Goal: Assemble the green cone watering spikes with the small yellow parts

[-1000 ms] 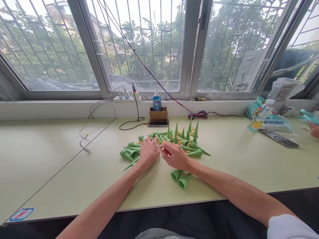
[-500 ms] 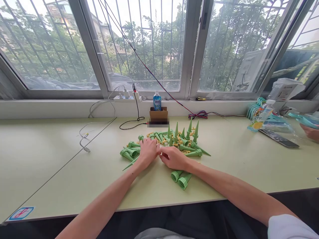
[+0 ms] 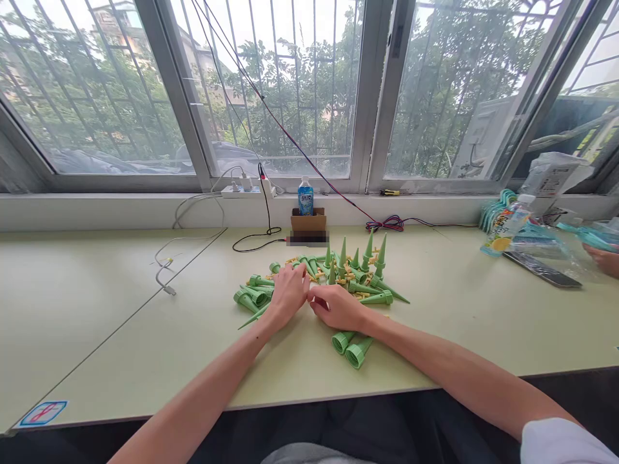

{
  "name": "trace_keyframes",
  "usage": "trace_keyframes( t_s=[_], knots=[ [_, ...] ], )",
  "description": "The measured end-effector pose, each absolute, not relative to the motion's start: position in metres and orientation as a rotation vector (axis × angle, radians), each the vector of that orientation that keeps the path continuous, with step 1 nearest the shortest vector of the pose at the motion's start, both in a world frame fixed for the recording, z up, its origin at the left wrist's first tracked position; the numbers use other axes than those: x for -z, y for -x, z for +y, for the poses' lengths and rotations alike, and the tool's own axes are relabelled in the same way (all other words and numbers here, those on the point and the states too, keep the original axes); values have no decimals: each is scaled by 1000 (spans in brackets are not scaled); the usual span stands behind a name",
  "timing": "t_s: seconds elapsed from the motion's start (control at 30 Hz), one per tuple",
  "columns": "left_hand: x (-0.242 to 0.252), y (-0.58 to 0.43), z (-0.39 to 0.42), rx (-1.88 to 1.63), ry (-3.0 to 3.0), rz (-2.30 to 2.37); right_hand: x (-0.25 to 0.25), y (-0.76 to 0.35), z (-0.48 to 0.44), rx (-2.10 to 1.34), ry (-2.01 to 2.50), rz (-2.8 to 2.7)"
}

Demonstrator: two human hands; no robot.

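My left hand (image 3: pixel 289 291) and my right hand (image 3: pixel 337 305) meet low over the table, fingers curled and fingertips together. Whatever they pinch between them is hidden. Around them lie green plastic plant watering spikes: a loose bunch (image 3: pixel 250 299) by my left hand, and upright cones (image 3: pixel 343 259) standing beyond my right hand. Two spikes with open threaded ends (image 3: pixel 356 355) rest under my right forearm, toward the table's front edge. Small yellow plastic pieces (image 3: pixel 362 295) are scattered among the spikes.
A small cardboard box (image 3: pixel 308 224) with a blue bottle (image 3: pixel 305 196) stands at the back. Cables (image 3: pixel 387 223) trail across the table's rear. To the right are a phone-like dark slab (image 3: pixel 541 269), a clear drink bottle (image 3: pixel 507 225) and another person's hand (image 3: pixel 602 260).
The fingers of my left hand have lifted slightly. My right hand stays nearly in place, and the spikes lie as before.
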State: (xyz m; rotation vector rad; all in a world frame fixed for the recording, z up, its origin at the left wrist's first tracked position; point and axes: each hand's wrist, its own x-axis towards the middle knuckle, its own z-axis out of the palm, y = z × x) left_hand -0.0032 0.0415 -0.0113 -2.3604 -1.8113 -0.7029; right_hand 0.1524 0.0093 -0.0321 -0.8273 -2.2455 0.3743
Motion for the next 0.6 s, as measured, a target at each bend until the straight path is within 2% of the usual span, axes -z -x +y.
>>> trace_keyframes(
  t_s=[0.6],
  knots=[
    [-1,-4,34,1606,2235,-1353,29,-152,7,-403,797,-2192]
  ],
)
